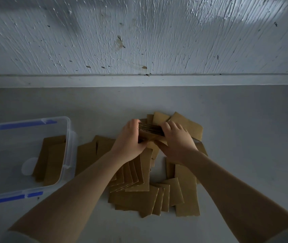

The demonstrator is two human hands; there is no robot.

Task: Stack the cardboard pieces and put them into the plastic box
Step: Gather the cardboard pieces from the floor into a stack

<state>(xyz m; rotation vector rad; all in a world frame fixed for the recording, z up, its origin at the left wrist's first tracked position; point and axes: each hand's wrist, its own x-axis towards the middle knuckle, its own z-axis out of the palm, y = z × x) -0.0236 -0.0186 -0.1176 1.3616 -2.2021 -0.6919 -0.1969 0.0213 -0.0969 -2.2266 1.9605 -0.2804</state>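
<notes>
Squeezing a small stack of cardboard pieces from both ends, the left hand and the right hand are closed on it, fingers curled over its far edge and thumbs tucked beneath. The stack is held up on edge between the two hands, its long axis running left to right, with the corrugated edges facing up toward the camera. How many pieces it holds is hard to make out, since the palms cover both ends and the light is dim; it is perhaps a handful.

Directly below and around the hands, loose cardboard pieces lie scattered flat on the grey bench. Some fan out near the forearms with their long axes running roughly near to far, and others sit at the far side just beyond the fingers. Both forearms hide parts of this spread.

Well to the left stands the clear plastic box with blue latches, open at the top, its left side cut off by the frame edge. Inside it, against the right wall, a few cardboard pieces rest with their long axes running near to far. A rough white wall rises behind the far edge of the bench.
</notes>
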